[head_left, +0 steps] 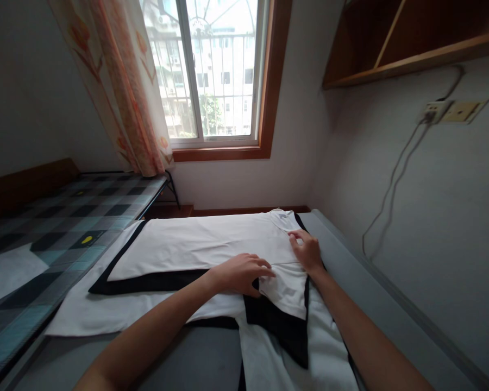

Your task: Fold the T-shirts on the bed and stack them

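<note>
A white T-shirt [195, 239] lies spread on top of a layered stack, its neckline at the far right. Under it shows the edge of a black garment [155, 283], and below that a larger white garment [89, 315]. My left hand [244, 271] is over the near side of the top T-shirt beside its sleeve, fingers apart and slightly bent. At the shoulder near the neckline is my right hand [307, 251], its fingers loosely bent and touching or just over the cloth. No fabric is visibly gripped in either hand.
The garments lie on a grey mattress [204, 358] against the right wall. To the left stands a bed with a checked mattress [118, 201] and a white paper [12, 271]. A window, a curtain [122, 81], a wooden shelf [391, 70] and a wall socket [434, 113] with a hanging cable surround it.
</note>
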A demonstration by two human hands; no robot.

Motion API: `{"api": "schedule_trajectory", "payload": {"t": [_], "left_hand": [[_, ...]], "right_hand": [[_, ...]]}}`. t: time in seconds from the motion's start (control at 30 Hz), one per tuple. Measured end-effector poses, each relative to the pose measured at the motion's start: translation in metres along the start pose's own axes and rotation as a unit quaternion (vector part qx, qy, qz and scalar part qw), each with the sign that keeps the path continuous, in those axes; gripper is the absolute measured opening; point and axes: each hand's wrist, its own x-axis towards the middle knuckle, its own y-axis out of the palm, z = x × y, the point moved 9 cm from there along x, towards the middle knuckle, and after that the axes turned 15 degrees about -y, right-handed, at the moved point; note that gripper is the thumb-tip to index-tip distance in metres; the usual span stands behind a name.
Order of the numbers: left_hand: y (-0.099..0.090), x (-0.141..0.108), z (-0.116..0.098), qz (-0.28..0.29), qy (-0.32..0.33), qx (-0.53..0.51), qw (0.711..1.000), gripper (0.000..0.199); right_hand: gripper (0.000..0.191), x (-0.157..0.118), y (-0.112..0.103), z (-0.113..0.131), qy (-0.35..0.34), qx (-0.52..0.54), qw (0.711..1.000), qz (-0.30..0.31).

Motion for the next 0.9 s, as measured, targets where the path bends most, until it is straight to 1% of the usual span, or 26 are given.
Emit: {"api": "schedule_trajectory", "payload": {"t": [0.03,0.13,0.2,0.27,0.3,0.37,0.43,0.5,0.57,0.63,0.73,0.8,0.9], "left_hand": [[-0.002,-0.002,-0.002,-0.01,0.008,-0.012,1.0,0.052],[-0.007,-0.003,-0.005,-0.043,0.018,-0.062,0.997,0.032],[-0.01,0.002,0.004,-0.064,-0.01,-0.107,0.992,0.029],[-0.011,0.008,0.022,-0.085,-0.065,-0.181,0.978,0.033],[-0.009,0.01,0.034,-0.093,-0.096,-0.227,0.965,0.036],[-0.001,0.015,0.057,-0.09,-0.153,-0.327,0.928,0.044],[0.01,0.017,0.076,-0.08,-0.198,-0.415,0.885,0.048],[0.018,0.017,0.09,-0.081,-0.231,-0.478,0.843,0.046],[0.02,0.015,0.097,-0.096,-0.249,-0.51,0.818,0.041],[0.02,0.014,0.1,-0.108,-0.252,-0.522,0.808,0.039],[0.02,0.014,0.102,-0.116,-0.255,-0.524,0.804,0.036],[0.024,0.015,0.107,-0.117,-0.27,-0.522,0.801,0.035],[0.03,0.014,0.116,-0.123,-0.299,-0.517,0.792,0.035]], "right_hand": [[0.025,0.0,0.001,-0.001,0.005,0.009,1.0,0.001],[0.026,0.0,0.003,-0.003,0.029,0.057,0.998,0.001],[0.027,0.0,0.008,-0.007,0.068,0.129,0.989,0.017],[0.032,-0.002,0.019,-0.006,0.115,0.235,0.963,0.064],[0.036,-0.003,0.025,-0.002,0.135,0.29,0.942,0.099],[0.046,-0.007,0.034,0.011,0.158,0.376,0.896,0.178],[0.053,-0.01,0.036,0.025,0.16,0.422,0.858,0.246],[0.055,-0.011,0.033,0.039,0.144,0.444,0.833,0.298],[0.054,-0.013,0.03,0.05,0.116,0.448,0.814,0.351],[0.052,-0.018,0.027,0.057,0.085,0.419,0.804,0.414],[0.049,-0.026,0.024,0.057,0.036,0.321,0.81,0.489],[0.046,-0.029,0.021,0.057,0.009,0.267,0.817,0.512],[0.036,-0.03,0.021,0.058,-0.015,0.229,0.824,0.518]]}}
